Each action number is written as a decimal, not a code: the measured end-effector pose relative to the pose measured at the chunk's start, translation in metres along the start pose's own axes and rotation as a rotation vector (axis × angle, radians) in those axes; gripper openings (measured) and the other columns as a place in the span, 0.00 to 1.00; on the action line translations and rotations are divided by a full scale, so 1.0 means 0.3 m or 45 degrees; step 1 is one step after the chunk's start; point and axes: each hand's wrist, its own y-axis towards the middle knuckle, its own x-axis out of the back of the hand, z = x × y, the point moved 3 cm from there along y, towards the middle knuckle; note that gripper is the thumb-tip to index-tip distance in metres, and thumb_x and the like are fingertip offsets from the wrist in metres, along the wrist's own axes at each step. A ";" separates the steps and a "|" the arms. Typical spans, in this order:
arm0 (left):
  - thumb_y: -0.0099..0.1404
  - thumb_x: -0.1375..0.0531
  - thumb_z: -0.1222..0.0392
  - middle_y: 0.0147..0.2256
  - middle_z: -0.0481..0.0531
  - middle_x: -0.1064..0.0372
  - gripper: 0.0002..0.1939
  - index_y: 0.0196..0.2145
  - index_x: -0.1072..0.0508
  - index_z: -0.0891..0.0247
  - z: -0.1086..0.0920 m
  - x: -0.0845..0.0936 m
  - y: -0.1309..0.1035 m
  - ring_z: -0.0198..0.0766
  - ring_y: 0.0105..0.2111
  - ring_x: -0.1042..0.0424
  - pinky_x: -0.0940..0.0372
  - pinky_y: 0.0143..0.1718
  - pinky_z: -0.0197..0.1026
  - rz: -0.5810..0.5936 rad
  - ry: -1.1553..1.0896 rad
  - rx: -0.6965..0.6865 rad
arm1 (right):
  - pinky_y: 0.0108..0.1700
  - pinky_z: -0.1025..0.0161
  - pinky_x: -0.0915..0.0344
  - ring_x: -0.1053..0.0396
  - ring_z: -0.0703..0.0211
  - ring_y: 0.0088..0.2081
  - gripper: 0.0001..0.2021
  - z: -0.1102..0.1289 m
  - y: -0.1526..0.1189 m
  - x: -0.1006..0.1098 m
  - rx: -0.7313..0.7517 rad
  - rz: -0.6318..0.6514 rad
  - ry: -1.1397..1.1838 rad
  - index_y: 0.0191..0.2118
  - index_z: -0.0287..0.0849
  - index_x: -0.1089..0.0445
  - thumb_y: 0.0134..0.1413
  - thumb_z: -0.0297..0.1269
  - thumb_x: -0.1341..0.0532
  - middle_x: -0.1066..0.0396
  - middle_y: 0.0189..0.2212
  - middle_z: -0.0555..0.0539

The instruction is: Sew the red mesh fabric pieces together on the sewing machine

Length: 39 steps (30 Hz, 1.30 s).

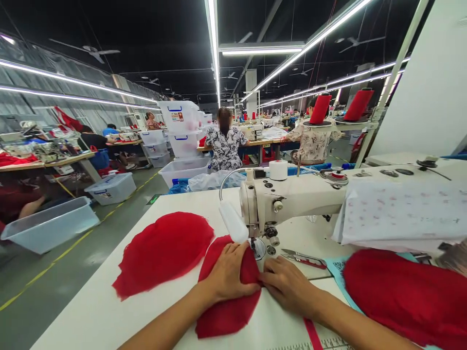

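Note:
A red fabric piece (229, 316) lies at the front of the white sewing machine (292, 197), its top edge close to the needle area. My left hand (229, 272) rests over this piece, thumb and fingers spread apart, pressing it to the table. At the fabric's right edge, my right hand (288, 284) is closed in a pinch on the cloth, near my left thumb. The right fingertips are partly hidden. Left of my hands, a second red fabric piece (166, 250) lies flat. Thread snips (304, 258) lie just beyond my right hand.
More red fabric (404, 291) is piled at the right over a light blue sheet (337, 277). Red thread cones (321, 109) stand behind the machine. Clear plastic bins (51, 226) sit on the floor at left. Co-workers sit at tables ahead, one in a patterned top (226, 148).

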 end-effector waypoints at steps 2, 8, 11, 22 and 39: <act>0.44 0.34 0.49 0.55 0.65 0.44 0.45 0.56 0.46 0.68 0.004 0.001 0.010 0.56 0.56 0.47 0.52 0.57 0.56 -0.017 -0.005 -0.061 | 0.32 0.63 0.48 0.42 0.61 0.28 0.10 -0.005 0.000 -0.003 0.001 -0.019 -0.006 0.31 0.41 0.33 0.54 0.25 0.50 0.37 0.26 0.47; 0.45 0.35 0.46 0.52 0.63 0.40 0.37 0.49 0.40 0.67 0.014 -0.002 0.032 0.56 0.52 0.42 0.49 0.55 0.57 -0.081 0.019 -0.140 | 0.30 0.64 0.49 0.43 0.61 0.27 0.10 -0.019 0.005 -0.014 -0.004 -0.049 -0.065 0.30 0.41 0.34 0.52 0.23 0.50 0.38 0.25 0.48; 0.45 0.35 0.47 0.50 0.61 0.38 0.34 0.47 0.39 0.65 0.017 -0.005 0.039 0.55 0.51 0.40 0.48 0.54 0.57 -0.085 0.035 -0.177 | 0.30 0.64 0.49 0.42 0.61 0.27 0.10 -0.022 0.009 -0.016 -0.012 -0.044 -0.078 0.30 0.41 0.34 0.52 0.23 0.50 0.38 0.25 0.48; 0.43 0.34 0.48 0.49 0.60 0.37 0.38 0.49 0.42 0.64 0.025 0.001 0.055 0.53 0.50 0.39 0.50 0.55 0.56 -0.091 0.018 -0.277 | 0.30 0.63 0.49 0.43 0.62 0.26 0.12 -0.027 0.011 -0.019 -0.020 -0.107 -0.061 0.31 0.40 0.33 0.56 0.25 0.53 0.38 0.25 0.48; 0.56 0.41 0.49 0.53 0.63 0.39 0.29 0.52 0.37 0.66 -0.026 0.046 -0.115 0.55 0.57 0.48 0.57 0.57 0.63 0.183 0.162 -0.369 | 0.33 0.63 0.41 0.35 0.58 0.31 0.10 -0.081 -0.023 0.002 -0.276 -0.162 0.108 0.34 0.42 0.33 0.57 0.27 0.51 0.33 0.28 0.48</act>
